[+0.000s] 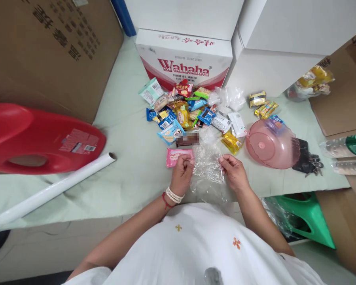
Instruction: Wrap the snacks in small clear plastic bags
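A clear plastic bag [208, 166] is stretched between my two hands at the table's near side. My left hand [182, 174], with white beads at its wrist, pinches the bag's left edge, beside a pink snack packet [173, 158]. On the other edge, my right hand [234, 171] pinches the plastic between thumb and fingers. Just beyond lies a pile of wrapped snacks, among them a blue packet [171, 132], a brown packet [188, 139], a yellow packet [231, 142] and a white packet [237, 124].
A Wahaha carton [184, 59] stands behind the snacks, with crumpled clear bags [233, 98] near it. Rightward are a pink plastic bowl [271, 144], keys [314, 164] and plastic bottles [338, 147]. A red jug [47, 138] and white roll [56, 188] lie left. A green stool [311, 215] stands below.
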